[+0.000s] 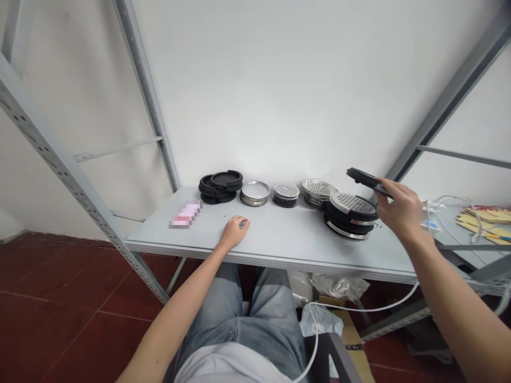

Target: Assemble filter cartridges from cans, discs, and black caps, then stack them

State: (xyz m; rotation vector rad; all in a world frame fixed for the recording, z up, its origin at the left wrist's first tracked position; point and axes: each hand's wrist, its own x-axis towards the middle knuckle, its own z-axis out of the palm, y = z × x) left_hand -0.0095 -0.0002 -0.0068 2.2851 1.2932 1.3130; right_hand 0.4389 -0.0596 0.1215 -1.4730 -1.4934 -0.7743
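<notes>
My right hand is raised above the right end of the table, closed on a flat black piece seen nearly edge-on; its full shape does not show. Below and left of it stands a stack of assembled round parts, with a perforated metal plate, black rims and metal rings. My left hand rests near the table's front edge, fingers curled round a small grey piece. Behind it are stacks of metal rings and small perforated discs. Black round rims are piled to the left.
More metal rings with a perforated plate stand near the wall. A pixelated pink item lies on the grey table. Metal posts frame both sides. A white cable hangs in front, and yellow pieces lie far right.
</notes>
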